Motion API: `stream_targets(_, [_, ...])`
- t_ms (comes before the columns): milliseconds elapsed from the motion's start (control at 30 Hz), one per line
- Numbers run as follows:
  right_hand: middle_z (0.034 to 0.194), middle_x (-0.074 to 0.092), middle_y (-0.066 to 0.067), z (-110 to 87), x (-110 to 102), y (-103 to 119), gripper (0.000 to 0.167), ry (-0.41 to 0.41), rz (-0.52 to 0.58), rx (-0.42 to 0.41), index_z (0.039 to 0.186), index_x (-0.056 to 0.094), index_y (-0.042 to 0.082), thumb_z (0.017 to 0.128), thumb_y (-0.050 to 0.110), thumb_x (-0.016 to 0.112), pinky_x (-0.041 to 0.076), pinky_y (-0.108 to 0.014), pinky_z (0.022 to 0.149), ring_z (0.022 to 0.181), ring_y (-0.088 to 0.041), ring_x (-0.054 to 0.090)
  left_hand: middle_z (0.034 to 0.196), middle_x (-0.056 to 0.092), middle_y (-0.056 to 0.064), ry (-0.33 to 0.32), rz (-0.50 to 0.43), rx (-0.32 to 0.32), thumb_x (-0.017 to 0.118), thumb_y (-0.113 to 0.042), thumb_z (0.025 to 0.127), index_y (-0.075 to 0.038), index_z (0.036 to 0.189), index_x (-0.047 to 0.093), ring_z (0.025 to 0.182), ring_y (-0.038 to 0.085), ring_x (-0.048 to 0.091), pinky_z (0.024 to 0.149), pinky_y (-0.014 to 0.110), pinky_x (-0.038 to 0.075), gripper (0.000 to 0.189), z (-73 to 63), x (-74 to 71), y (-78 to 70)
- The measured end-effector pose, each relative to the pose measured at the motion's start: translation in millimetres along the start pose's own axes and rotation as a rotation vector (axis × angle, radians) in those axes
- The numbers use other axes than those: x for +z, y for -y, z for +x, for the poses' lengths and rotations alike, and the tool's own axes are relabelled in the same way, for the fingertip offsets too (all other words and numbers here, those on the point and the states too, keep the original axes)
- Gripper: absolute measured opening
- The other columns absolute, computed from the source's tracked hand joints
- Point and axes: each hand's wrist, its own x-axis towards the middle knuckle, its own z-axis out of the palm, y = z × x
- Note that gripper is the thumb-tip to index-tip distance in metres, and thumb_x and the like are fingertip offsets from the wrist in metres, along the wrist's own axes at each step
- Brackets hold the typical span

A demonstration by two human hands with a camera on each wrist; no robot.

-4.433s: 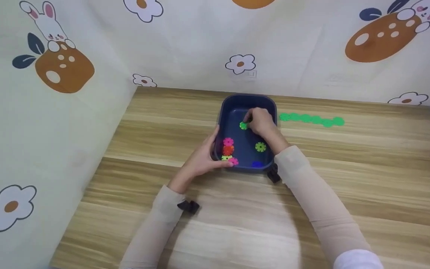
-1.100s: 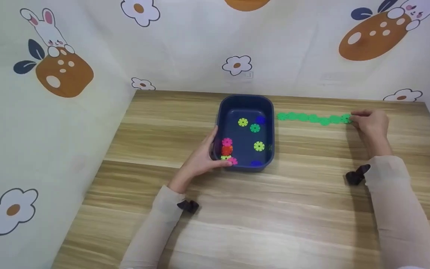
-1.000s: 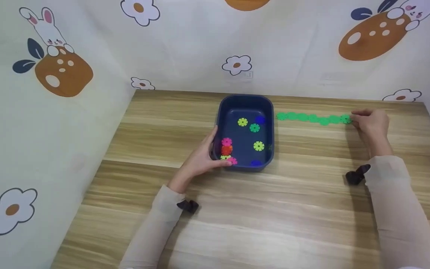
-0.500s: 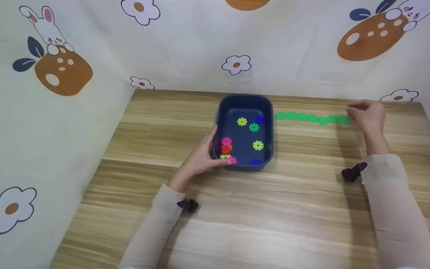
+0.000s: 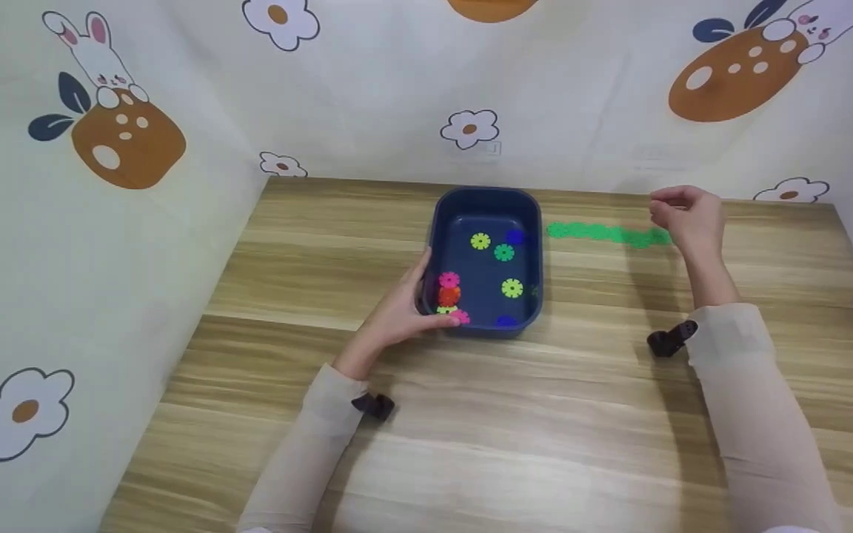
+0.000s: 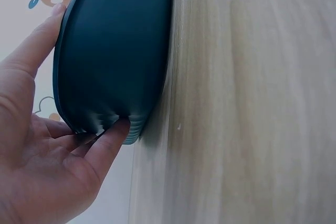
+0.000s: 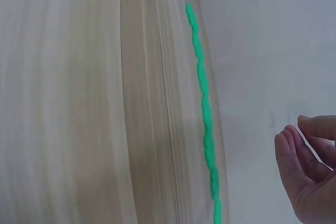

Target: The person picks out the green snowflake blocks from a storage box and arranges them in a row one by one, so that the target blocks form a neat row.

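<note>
My left hand (image 5: 400,311) grips the near left corner of a dark blue plastic box (image 5: 487,326), thumb on the front rim; the left wrist view shows fingers bent against the box wall (image 6: 115,40). Inside lie several notched plastic discs: yellow-green (image 5: 512,288), teal green (image 5: 504,252), dark blue (image 5: 515,237), pink (image 5: 449,280) and red (image 5: 449,295). My right hand (image 5: 693,218) hovers over the far end of a row of green notched discs (image 5: 597,232). Its fingers are loosely bent with nothing between them, as the right wrist view also shows at the hand (image 7: 310,166).
The row of discs lies on the wood-grain table (image 5: 545,429), from beside the box's right wall toward the right. A patterned cloth wall (image 5: 367,96) stands close behind the table, and another (image 5: 41,259) along its left side.
The right hand carried a green disc from the box to the right end of the row, let go, then rose and moved back left. The left hand stayed on the box.
</note>
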Motion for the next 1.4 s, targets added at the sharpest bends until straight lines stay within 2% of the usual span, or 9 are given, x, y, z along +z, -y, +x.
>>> stream_targets(233, [0.070, 0.065, 0.019, -3.0, 26.5, 5.8, 0.021, 0.020, 0.051, -0.030, 0.110, 0.067, -0.006, 0.093, 0.007, 0.067, 0.056, -0.011, 0.067, 0.067, 0.003, 0.066, 0.168, 0.014, 0.011, 0.001, 0.008, 0.002, 0.088, -0.039, 0.074, -0.017, 0.162, 0.008, 0.154, 0.030, 0.019, 0.125, 0.051, 0.020, 0.121, -0.1, -0.4, -0.9])
stream_targets(467, [0.074, 0.067, 0.015, -9.1, 53.3, 14.1, 0.017, 0.092, 0.139, -0.028, 0.107, 0.068, -0.005, 0.092, 0.001, 0.067, 0.057, -0.012, 0.069, 0.070, 0.004, 0.066, 0.168, 0.014, 0.010, -0.004, 0.007, 0.013, 0.088, -0.039, 0.074, -0.017, 0.162, 0.008, 0.154, 0.030, 0.020, 0.125, 0.051, 0.020, 0.121, -0.2, -0.3, -0.1])
stream_targets(633, [0.077, 0.067, 0.017, -15.4, 71.6, 21.4, 0.025, 0.129, 0.118, -0.078, 0.113, 0.065, -0.011, 0.093, 0.003, 0.067, 0.057, -0.012, 0.071, 0.072, 0.003, 0.067, 0.168, 0.014, 0.010, -0.007, 0.003, 0.012, 0.089, -0.036, 0.074, -0.017, 0.162, 0.009, 0.154, 0.030, 0.021, 0.125, 0.051, 0.021, 0.120, -0.4, -0.1, -0.9])
stream_targets(867, [0.079, 0.066, 0.019, -26.0, 98.0, 30.8, 0.027, 0.175, 0.137, -0.152, 0.113, 0.064, -0.014, 0.092, 0.001, 0.068, 0.057, -0.013, 0.070, 0.075, 0.005, 0.067, 0.168, 0.016, 0.012, -0.002, 0.001, 0.012, 0.089, -0.044, 0.071, -0.017, 0.162, 0.010, 0.153, 0.032, 0.022, 0.125, 0.052, 0.021, 0.123, -0.5, -0.5, -0.8])
stream_targets(967, [0.084, 0.066, 0.013, -31.2, 110.8, 34.7, 0.026, 0.192, 0.118, -0.171, 0.113, 0.066, -0.013, 0.091, 0.002, 0.068, 0.057, -0.013, 0.070, 0.075, 0.006, 0.065, 0.168, 0.016, 0.012, 0.000, -0.004, 0.010, 0.088, -0.047, 0.070, -0.017, 0.162, 0.010, 0.154, 0.033, 0.021, 0.125, 0.052, 0.021, 0.124, -1.2, -0.9, -0.9])
stream_targets(1067, [0.095, 0.071, -0.003, -38.2, 125.2, 39.7, 0.025, 0.213, 0.085, -0.179, 0.113, 0.067, -0.010, 0.091, 0.003, 0.069, 0.057, -0.013, 0.072, 0.077, 0.005, 0.065, 0.168, 0.015, 0.012, 0.000, 0.000, 0.001, 0.088, -0.048, 0.070, -0.018, 0.162, 0.010, 0.154, 0.033, 0.021, 0.124, 0.053, 0.021, 0.125, -2.0, -1.1, -1.7])
stream_targets(1200, [0.113, 0.071, -0.020, -49.5, 144.0, 46.5, 0.024, 0.262, 0.016, -0.195, 0.114, 0.069, -0.005, 0.093, 0.006, 0.069, 0.056, -0.014, 0.079, 0.086, -0.003, 0.067, 0.168, 0.015, 0.011, -0.001, 0.015, -0.008, 0.088, -0.043, 0.073, -0.018, 0.162, 0.009, 0.154, 0.033, 0.021, 0.124, 0.053, 0.021, 0.122, -2.0, -0.4, -3.0])
stream_targets(1400, [0.122, 0.067, -0.017, -64.2, 169.3, 53.8, 0.025, 0.365, -0.051, -0.220, 0.119, 0.067, 0.001, 0.098, 0.013, 0.063, 0.054, -0.036, 0.100, 0.110, -0.026, 0.066, 0.168, 0.017, 0.008, -0.002, 0.001, -0.006, 0.086, -0.036, 0.076, -0.020, 0.162, 0.009, 0.153, 0.030, 0.024, 0.124, 0.053, 0.022, 0.117, -0.8, 0.8, -3.6])
